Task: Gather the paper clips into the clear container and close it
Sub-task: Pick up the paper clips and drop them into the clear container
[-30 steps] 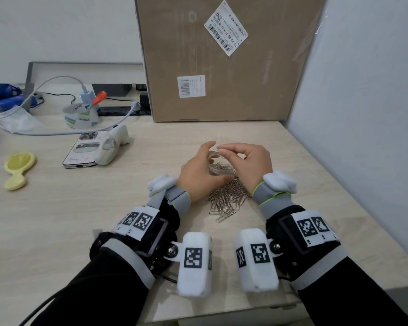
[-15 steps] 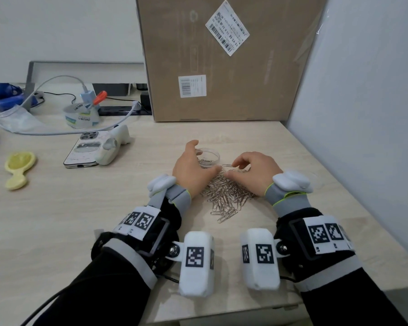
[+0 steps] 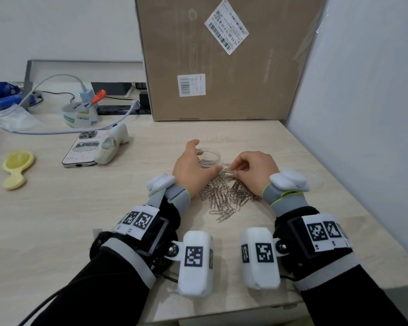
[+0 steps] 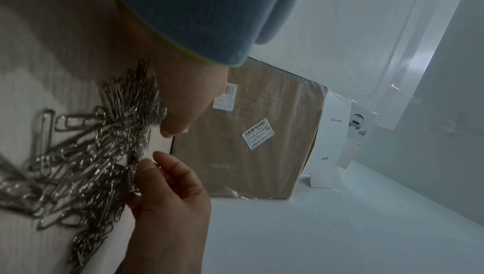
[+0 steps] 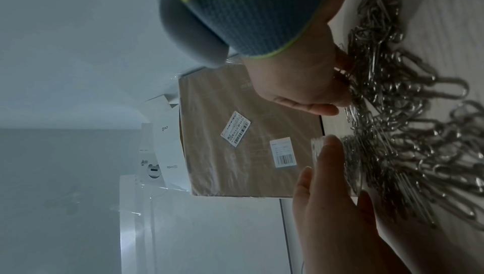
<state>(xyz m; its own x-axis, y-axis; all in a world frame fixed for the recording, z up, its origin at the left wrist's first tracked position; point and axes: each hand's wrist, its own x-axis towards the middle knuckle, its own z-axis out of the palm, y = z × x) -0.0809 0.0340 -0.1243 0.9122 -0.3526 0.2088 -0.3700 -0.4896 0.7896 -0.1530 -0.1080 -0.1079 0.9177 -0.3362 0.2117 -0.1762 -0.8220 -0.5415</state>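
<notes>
A heap of silver paper clips (image 3: pixel 224 196) lies on the desk between my wrists. Just beyond it stands the small clear container (image 3: pixel 210 156), open on top, with a few clips inside. My left hand (image 3: pixel 193 167) stands on its edge left of the heap, its fingers straight beside the container and its thumb stretched toward the clips. My right hand (image 3: pixel 253 167) has its fingers curled and pinches a few clips at the heap's far edge. The left wrist view shows that pinch (image 4: pixel 146 164) against the clips (image 4: pixel 86 154). In the right wrist view the left hand's straight fingers (image 5: pixel 327 154) touch the container's rim.
A big cardboard box (image 3: pixel 222 67) stands right behind the container and a grey wall panel (image 3: pixel 363 114) closes off the right. A faint clear disc (image 3: pixel 315 182) lies right of my right wrist. A phone (image 3: pixel 83 149), a yellow brush (image 3: pixel 15 168) and a tape roll (image 3: pixel 79 114) lie at the left.
A second ago both hands held the container up over the heap. It now stands on the desk, my left hand has let go of it, and my right hand has dropped to the clips.
</notes>
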